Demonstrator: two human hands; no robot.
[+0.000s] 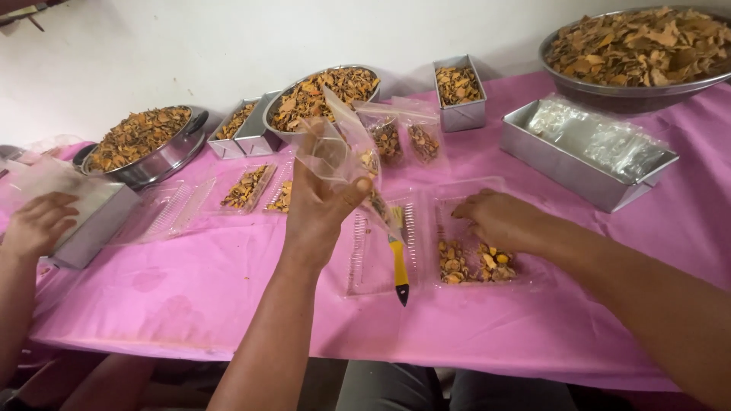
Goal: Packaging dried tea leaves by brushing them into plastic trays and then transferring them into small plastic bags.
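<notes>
— Nearest the lens, what's on view?
— Pink cloth (228, 304) over a table, against a white wall (190, 46). Steel bowls and tins of dried orange-brown chips crowd twelve o'clock.
— And the left hand (316, 209)?
— Raised, fingers pinched shut on a clear plastic bag (339, 148), which stands up at twelve o'clock from the grip.
— The right hand (499, 219)?
— Down in a clear tray (487, 228), fingers curled over the dried pieces (472, 262) lying at six o'clock of it; whether it grips any, I cannot tell.
— Anything between?
— A yellow-handled brush (399, 262). Another person's hand (34, 224) rests at nine o'clock.
</notes>
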